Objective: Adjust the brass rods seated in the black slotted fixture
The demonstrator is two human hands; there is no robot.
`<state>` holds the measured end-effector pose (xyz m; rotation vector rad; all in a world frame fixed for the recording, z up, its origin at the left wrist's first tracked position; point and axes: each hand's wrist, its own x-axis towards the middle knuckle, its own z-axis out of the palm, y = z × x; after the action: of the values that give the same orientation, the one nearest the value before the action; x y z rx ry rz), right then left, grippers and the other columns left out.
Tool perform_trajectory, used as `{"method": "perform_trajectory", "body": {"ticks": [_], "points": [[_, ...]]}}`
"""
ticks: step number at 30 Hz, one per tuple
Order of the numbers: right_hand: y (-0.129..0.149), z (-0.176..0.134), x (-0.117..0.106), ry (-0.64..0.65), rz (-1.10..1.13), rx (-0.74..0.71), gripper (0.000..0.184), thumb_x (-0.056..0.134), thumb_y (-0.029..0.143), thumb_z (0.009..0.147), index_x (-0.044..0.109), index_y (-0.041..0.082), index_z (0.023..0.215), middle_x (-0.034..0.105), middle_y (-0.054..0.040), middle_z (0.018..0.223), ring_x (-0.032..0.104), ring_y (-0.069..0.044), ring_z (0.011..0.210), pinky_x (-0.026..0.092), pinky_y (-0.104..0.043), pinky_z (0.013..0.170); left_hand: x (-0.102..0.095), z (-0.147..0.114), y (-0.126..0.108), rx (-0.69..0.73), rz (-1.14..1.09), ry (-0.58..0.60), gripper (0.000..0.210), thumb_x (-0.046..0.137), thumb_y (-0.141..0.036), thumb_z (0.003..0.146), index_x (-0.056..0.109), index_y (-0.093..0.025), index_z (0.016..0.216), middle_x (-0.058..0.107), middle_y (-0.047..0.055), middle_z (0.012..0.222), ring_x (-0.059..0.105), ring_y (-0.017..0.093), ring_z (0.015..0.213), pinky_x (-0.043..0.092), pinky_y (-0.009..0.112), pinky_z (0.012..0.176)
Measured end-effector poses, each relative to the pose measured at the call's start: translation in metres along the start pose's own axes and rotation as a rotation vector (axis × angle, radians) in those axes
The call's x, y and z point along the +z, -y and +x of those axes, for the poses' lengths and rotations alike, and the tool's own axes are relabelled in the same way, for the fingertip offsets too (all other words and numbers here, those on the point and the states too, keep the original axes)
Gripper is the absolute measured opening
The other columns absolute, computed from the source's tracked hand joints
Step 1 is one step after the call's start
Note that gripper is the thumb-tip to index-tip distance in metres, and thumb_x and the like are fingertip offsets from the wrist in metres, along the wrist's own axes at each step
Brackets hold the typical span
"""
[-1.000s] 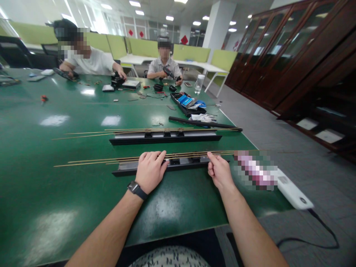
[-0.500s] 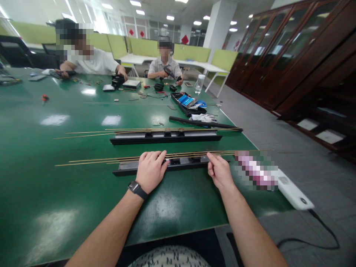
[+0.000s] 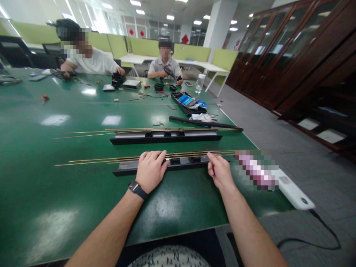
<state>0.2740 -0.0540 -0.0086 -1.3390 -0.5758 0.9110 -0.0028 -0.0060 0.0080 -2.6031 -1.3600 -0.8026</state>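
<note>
Thin brass rods (image 3: 186, 154) lie L-R across near rail (image 3: 183, 166) on green counter (image 3: 83, 200), long axis approx. parallel to it, R ends angled slightly away. L hand (image 3: 151, 167) draped over rods, fingers slightly spread, grip hidden, can't tell; R hand (image 3: 220, 170) index at rods, other fingers curled, can't tell if pinching. Beyond: 2nd rail (image 3: 166, 139), blk tube (image 3: 179, 120); blurred pink item (image 3: 256, 170) nr R ends, white device (image 3: 296, 192) beside

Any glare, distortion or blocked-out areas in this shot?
Head view: white glare spots the green tabletop, nearer and farther than the gold-coloured rods; head view: the wooden cabinet leans, probably from lens distortion or camera tilt; head view: pixelation hides an area beside the white device.
</note>
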Motion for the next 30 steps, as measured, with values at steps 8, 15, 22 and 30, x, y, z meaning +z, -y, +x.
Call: {"method": "perform_trajectory", "body": {"ticks": [8, 15, 22, 30], "points": [[0.0008, 0.0004, 0.0009, -0.022, 0.012, 0.009, 0.046, 0.089, 0.051, 0.070, 0.054, 0.021, 0.073, 0.053, 0.0061, 0.045, 0.037, -0.005, 0.028, 0.022, -0.015, 0.026, -0.0010, 0.0004, -0.0007, 0.004, 0.009, -0.003, 0.036, 0.052, -0.040, 0.102, 0.064, -0.022, 0.131, 0.073, 0.011, 0.119, 0.064, 0.029, 0.108, 0.040, 0.047, 0.099], [0.0020, -0.0006, 0.0019, -0.040, -0.007, 0.003, 0.046, 0.087, 0.054, 0.071, 0.055, 0.020, 0.074, 0.052, 0.0064, 0.044, 0.037, -0.005, 0.028, 0.021, -0.015, 0.026, -0.0011, 0.0007, -0.0004, 0.006, 0.011, -0.001, 0.036, 0.053, -0.040, 0.102, 0.064, -0.021, 0.131, 0.073, 0.011, 0.119, 0.064, 0.029, 0.108, 0.041, 0.047, 0.099], [0.0006, 0.0007, -0.0006, 0.027, 0.004, -0.003, 0.044, 0.087, 0.051, 0.072, 0.057, 0.020, 0.076, 0.056, 0.0046, 0.045, 0.039, -0.006, 0.028, 0.021, -0.015, 0.026, -0.0014, 0.0012, -0.0006, 0.005, 0.013, -0.006, 0.035, 0.054, -0.039, 0.101, 0.065, -0.022, 0.130, 0.073, 0.011, 0.118, 0.065, 0.029, 0.108, 0.041, 0.047, 0.098], [0.0048, -0.0016, 0.0021, 0.028, 0.034, 0.022, 0.043, 0.090, 0.046, 0.068, 0.057, 0.019, 0.075, 0.055, 0.0056, 0.045, 0.037, -0.005, 0.028, 0.022, -0.015, 0.026, -0.0005, 0.0008, 0.0001, 0.007, 0.018, -0.009, 0.035, 0.054, -0.039, 0.101, 0.065, -0.022, 0.130, 0.073, 0.011, 0.118, 0.065, 0.029, 0.107, 0.041, 0.047, 0.099]]}}
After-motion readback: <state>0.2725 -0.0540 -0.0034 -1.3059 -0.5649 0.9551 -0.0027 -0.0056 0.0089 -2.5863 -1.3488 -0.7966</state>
